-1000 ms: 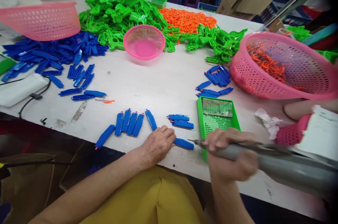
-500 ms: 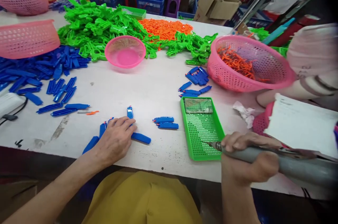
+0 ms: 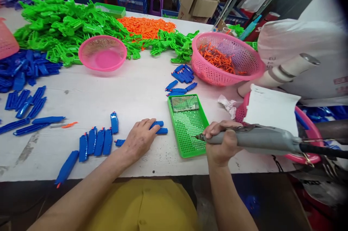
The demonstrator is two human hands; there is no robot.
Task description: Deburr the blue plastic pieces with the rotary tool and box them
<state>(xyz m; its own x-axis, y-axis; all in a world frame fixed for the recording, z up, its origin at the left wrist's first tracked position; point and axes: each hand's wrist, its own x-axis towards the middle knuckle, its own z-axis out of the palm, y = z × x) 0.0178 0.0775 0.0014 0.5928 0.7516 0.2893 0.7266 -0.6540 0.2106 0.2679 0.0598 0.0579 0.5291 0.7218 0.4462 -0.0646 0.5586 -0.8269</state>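
Note:
My left hand lies palm down on the white table, its fingers resting on two blue plastic pieces. A row of several blue pieces sits just left of it. A grey electric screwdriver is gripped in my right hand, with its thin bit pointing left over the green perforated tray.
A small pink bowl, a large pink basket of orange parts, heaps of green parts, orange parts and blue pieces cover the table. A person in a white sleeve sits at the right.
My left hand went left to the row of blue pieces, then back right onto the two blue pieces. The view shifted right; the screwdriver stays in my right hand by the tray.

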